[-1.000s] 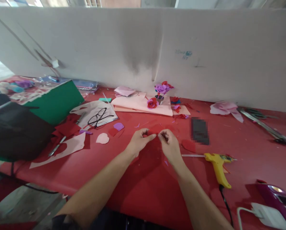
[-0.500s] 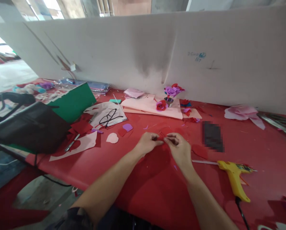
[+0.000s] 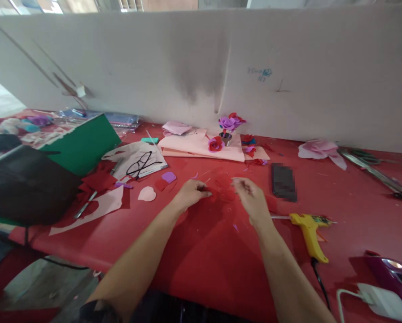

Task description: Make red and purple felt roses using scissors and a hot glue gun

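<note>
My left hand (image 3: 191, 194) is just above the red table, thumb and fingertips closed together. Something red seems to be between them, but it blends into the tabletop; a thin pale stick tip (image 3: 207, 180) shows beside the fingers. To its right, my right hand (image 3: 250, 193) is apart from it, with loosely bent fingers and nothing visible in them. Red petal-shaped pieces (image 3: 223, 181) lie between and just beyond the hands, hard to tell from the table. A finished red and purple flower (image 3: 216, 144) lies farther back, near a small pot (image 3: 225, 138) with purple and red flowers.
A yellow glue gun (image 3: 309, 231) lies right, below a dark phone (image 3: 283, 181). Left are glasses (image 3: 139, 165), a pink heart-shaped piece (image 3: 147, 194), cut pink sheet (image 3: 103, 208) and a black bag (image 3: 29, 186). A white panel (image 3: 137, 67) stands behind the table.
My hands, together on a red piece before, have separated; the right has drawn away to the right. The view has shifted right, bringing a purple device and white plug into sight.
</note>
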Available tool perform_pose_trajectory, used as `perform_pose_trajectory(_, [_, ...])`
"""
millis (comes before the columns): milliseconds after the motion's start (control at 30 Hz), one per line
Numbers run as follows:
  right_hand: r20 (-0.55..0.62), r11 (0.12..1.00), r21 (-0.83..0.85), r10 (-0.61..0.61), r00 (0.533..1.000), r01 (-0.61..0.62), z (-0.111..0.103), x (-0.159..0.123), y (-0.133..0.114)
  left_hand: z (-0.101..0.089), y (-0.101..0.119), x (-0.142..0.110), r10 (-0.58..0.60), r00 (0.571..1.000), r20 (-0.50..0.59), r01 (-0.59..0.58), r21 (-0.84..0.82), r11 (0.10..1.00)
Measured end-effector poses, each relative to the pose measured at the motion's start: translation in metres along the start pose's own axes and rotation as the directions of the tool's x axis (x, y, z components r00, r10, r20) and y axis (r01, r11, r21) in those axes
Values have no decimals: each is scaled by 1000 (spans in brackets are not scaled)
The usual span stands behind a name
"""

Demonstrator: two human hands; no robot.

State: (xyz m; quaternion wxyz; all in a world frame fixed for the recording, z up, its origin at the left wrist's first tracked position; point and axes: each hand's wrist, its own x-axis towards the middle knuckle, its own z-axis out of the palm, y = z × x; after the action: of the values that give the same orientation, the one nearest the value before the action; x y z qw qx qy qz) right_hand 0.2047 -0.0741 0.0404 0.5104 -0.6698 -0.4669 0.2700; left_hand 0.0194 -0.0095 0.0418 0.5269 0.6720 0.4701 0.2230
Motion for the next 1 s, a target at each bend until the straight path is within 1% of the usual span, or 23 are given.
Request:
perform_pose_trajectory(33, [93, 995, -90, -31, 995, 39, 0, -1, 0, 0, 0, 0, 1, 1000, 23, -1, 13, 1000])
perform_pose_trajectory(67, [148, 982, -174, -45, 988, 71, -1, 0, 1, 0, 0, 0, 4, 999, 38, -5, 29, 1000])
perform_pose_trajectory(100, [154, 966, -247, -43, 987, 81, -4, 1, 3, -1, -2, 1, 9, 999, 39, -11, 55, 998])
perform_pose_trajectory(200, [37, 928, -371, -23, 999, 35, -14, 9, 12, -4, -9, 8, 36, 999, -21, -31, 205, 978])
perform_pose_trajectory(267, [25, 904, -427, -21, 999, 30, -16, 13, 20, -3, -14, 14, 72, 993, -95, -43, 274, 961])
perform_pose_trajectory(300, [39, 894, -447, -19, 999, 35, -15, 14, 23, -2, -16, 15, 99, 982, -158, -50, 291, 956])
perform_pose_trajectory(333, [58, 888, -459, -18, 998, 43, -13, 15, 25, -2, -16, 16, 133, 962, -237, -57, 304, 951])
perform_pose_trajectory(367, [77, 884, -464, -17, 997, 50, -10, 14, 27, -1, -16, 16, 170, 931, -323, -61, 322, 945])
perform_pose_trajectory(433, [104, 888, -456, -11, 994, 58, -6, 12, 28, 0, -12, 13, 238, 856, -458, -61, 368, 928])
perform_pose_trajectory(467, [115, 895, -442, -5, 993, 55, -4, 11, 27, 0, -8, 10, 262, 832, -490, -67, 381, 922])
perform_pose_trajectory(500, [125, 905, -422, 4, 992, 50, -3, 10, 25, 0, -5, 7, 274, 822, -499, -81, 373, 924])
perform_pose_trajectory(533, [135, 918, -395, 13, 991, 42, -3, 9, 23, 1, -1, 5, 268, 829, -491, -101, 340, 935])
perform_pose_trajectory(567, [148, 932, -360, 22, 989, 34, -3, 8, 21, 3, 3, 2, 244, 853, -462, -118, 283, 952])
perform_pose_trajectory(600, [164, 946, -323, 29, 986, 26, -3, 7, 17, 6, 6, -1, 201, 890, -410, -126, 203, 971])
perform_pose_trajectory(667, [203, 969, -246, 39, 978, 12, -2, 4, 11, 14, 10, -4, 90, 963, -254, -94, -3, 996])
perform_pose_trajectory(700, [231, 983, -185, 51, 972, -8, -1, 3, 8, 19, 12, -6, 41, 984, -175, -60, -105, 993])
perform_pose_trajectory(767, [295, 996, -31, 87, 952, -82, 0, 1, 2, 27, 13, -8, -23, 997, -73, 3, -257, 966])
perform_pose_trajectory(833, [341, 979, 106, 128, 931, -174, 1, -1, -1, 32, 14, -9, -65, 997, -45, 46, -347, 937])
perform_pose_trajectory(867, [349, 967, 145, 148, 925, -209, 1, -2, -2, 33, 14, -10, -83, 996, -40, 62, -377, 924])
perform_pose_trajectory(1000, [331, 955, 145, 199, 923, -258, 1, -2, -2, 32, 14, -9, -159, 987, 5, 143, -473, 869])
